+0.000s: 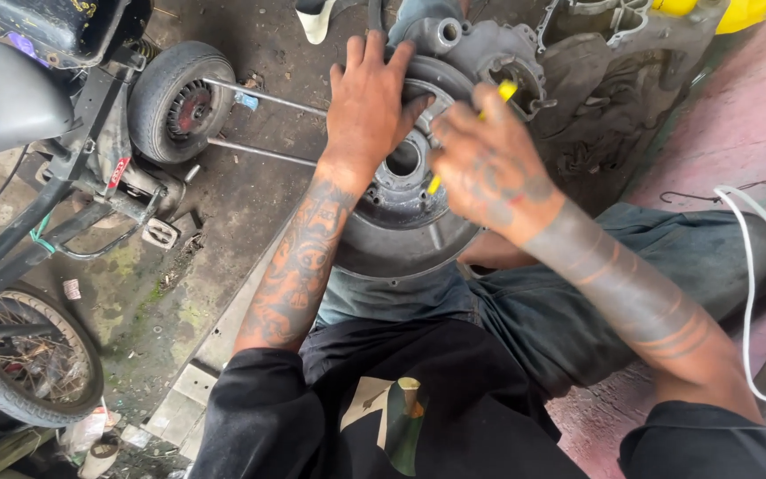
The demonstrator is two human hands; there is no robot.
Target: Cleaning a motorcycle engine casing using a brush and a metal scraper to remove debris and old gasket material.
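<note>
A round grey metal wheel hub rests on my lap, leaning against a dirty engine casing. My left hand lies flat on the hub's upper left rim, fingers spread. My right hand is closed around a yellow-handled tool, its lower yellow end showing near the hub's central hole. Both forearms are bare and tattooed.
A small wheeled frame with a black tyre and two metal rods lies to the left. A spoked wheel is at the lower left. A white cable runs along the pink floor on the right.
</note>
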